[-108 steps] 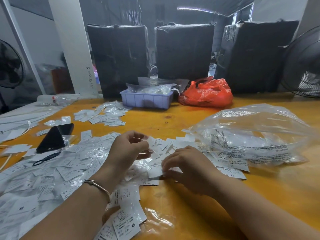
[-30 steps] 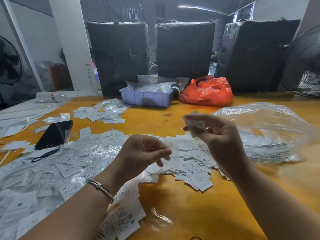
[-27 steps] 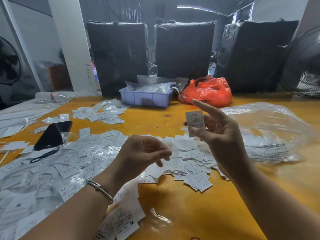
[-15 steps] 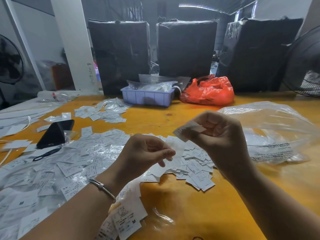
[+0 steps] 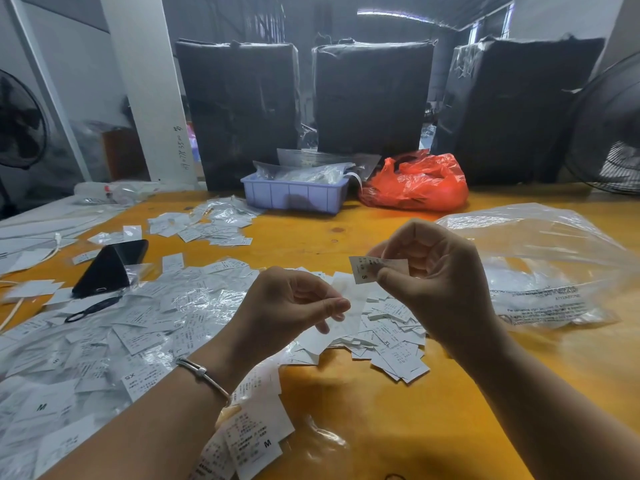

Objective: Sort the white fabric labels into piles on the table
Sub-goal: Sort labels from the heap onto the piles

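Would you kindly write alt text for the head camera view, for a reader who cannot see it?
The right hand pinches a white label marked S above loose labels on an orange table, while the left hand holds more labels. A clear plastic bag lies right.

held label: a small white fabric label [image 5: 363, 270] with tiny print and a big letter S near its bottom end. It is up in the air, above the table, pinched at its right side.

middle pile: a loose heap of small white fabric labels [image 5: 388, 336] lying flat and mixed up on the yellow table. One shows XL.

left spread: many white fabric labels in shiny clear wrap [image 5: 114, 337] cover the left of the table. Some show M, S and SX.

far pile: a smaller bunch of white labels [image 5: 207, 225] lies further back on the left.

near labels: a few white labels, one marked M [image 5: 256, 441], lie close to the front edge.
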